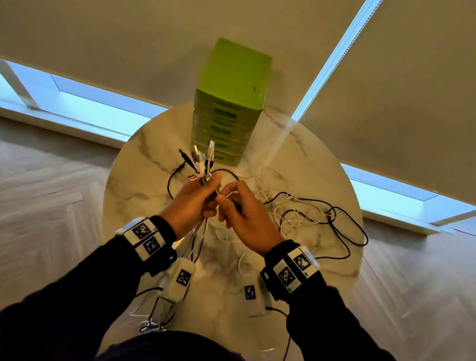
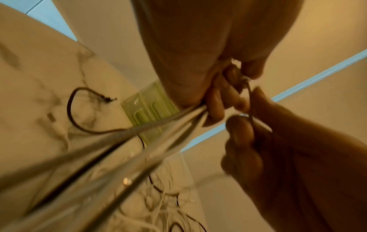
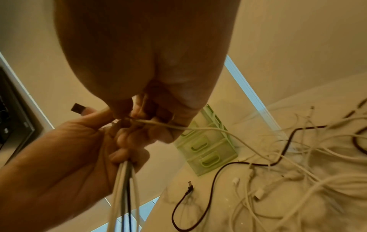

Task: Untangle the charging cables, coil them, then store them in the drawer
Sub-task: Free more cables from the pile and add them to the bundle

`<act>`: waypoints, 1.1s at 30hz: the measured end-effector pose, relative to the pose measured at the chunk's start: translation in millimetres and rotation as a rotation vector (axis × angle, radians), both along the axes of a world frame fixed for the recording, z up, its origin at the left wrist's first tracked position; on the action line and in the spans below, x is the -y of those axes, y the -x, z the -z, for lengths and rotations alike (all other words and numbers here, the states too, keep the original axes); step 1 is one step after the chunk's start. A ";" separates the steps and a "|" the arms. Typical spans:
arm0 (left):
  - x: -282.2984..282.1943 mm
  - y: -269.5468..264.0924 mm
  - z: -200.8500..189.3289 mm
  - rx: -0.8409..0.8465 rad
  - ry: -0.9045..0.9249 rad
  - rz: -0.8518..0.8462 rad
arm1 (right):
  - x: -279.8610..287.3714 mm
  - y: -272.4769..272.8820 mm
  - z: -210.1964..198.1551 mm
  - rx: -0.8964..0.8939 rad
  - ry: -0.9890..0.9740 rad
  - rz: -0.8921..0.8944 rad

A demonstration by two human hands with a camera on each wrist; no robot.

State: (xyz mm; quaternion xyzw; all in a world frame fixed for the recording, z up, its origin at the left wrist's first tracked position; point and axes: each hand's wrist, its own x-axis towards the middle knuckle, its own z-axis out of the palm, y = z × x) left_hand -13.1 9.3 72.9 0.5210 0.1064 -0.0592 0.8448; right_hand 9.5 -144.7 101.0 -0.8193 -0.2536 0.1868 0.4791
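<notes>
My left hand (image 1: 199, 196) grips a bundle of white and black charging cables (image 1: 200, 161) above the round marble table (image 1: 145, 152); their plug ends stick up past my fist, and the strands hang down below it (image 3: 125, 188). Close beside it, my right hand (image 1: 236, 207) pinches a thin white cable (image 3: 198, 128) that trails off to the right. More white and black cables lie tangled on the table (image 1: 315, 219), right of my hands. A green drawer unit (image 1: 231, 102) stands at the table's far edge with its drawers closed.
A loose black cable (image 3: 198, 196) with an angled plug lies on the marble in front of the drawer unit. Wood floor surrounds the table. Roller blinds cover the windows behind it.
</notes>
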 end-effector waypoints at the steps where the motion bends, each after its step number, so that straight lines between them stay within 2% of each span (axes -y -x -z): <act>1: -4.2 0.3 -1.2 -0.001 0.011 0.032 | 3.8 4.0 1.5 -0.031 -0.008 -0.030; 3: -14.1 -0.4 -4.9 -0.015 0.048 0.046 | 12.3 7.7 6.6 0.005 0.074 -0.115; 6: -25.6 -0.2 -9.2 -0.052 0.088 -0.035 | 17.8 10.6 13.9 0.244 0.325 -0.153; 8: -25.2 3.2 -10.8 -0.046 0.117 -0.075 | 16.6 11.2 12.2 0.351 0.312 -0.045; 11: -16.0 8.9 -13.6 -0.029 0.148 -0.090 | 11.3 10.7 1.0 0.413 0.244 0.078; 18: 7.3 15.4 -23.4 0.010 -0.059 -0.054 | 3.2 9.5 -10.1 0.606 0.492 -0.011; 20: 11.7 16.8 -25.7 -0.005 -0.068 -0.068 | 3.8 9.6 -12.2 0.642 0.549 -0.018; 23: 15.8 18.7 -25.8 -0.010 -0.101 -0.083 | 4.3 11.0 -15.2 0.615 0.573 -0.044; 25: 16.1 20.4 -23.2 0.004 -0.144 -0.109 | 5.3 14.4 -16.5 0.542 0.510 -0.064; 29: 9.0 17.9 -24.5 0.036 -0.230 -0.197 | 14.4 16.7 -9.5 0.229 0.284 -0.054; 31: 2.1 15.0 -33.1 0.056 -0.135 -0.255 | 20.2 16.4 6.1 0.106 0.238 -0.083; 33: -7.6 11.4 -45.9 0.082 -0.007 -0.298 | 25.5 17.5 25.2 0.070 0.276 -0.130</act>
